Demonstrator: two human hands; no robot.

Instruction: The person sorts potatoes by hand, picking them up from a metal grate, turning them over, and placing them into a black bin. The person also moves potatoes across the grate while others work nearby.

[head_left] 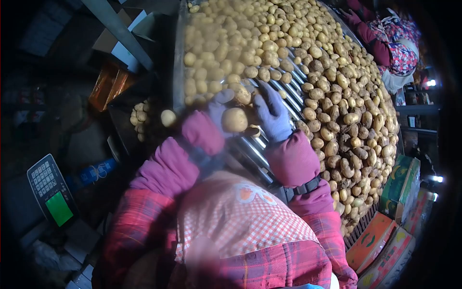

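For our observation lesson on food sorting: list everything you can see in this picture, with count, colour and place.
roller table: one, silver bars, centre
potatoes: too many to count, yellow-brown, heaped across that table
loose potato: one, yellow, just off the table's left edge
smaller potato pile: one, yellow, in the dark left of the table
scale: one, grey keypad, green display, lower left
cardboard boxes: about three, orange and green, lower right
co-worker's sleeve: one, dark red, top right
left hand: one, lilac glove, beside a yellow potato; grip unclear
right hand: one, lilac glove, fingers spread on the rollers
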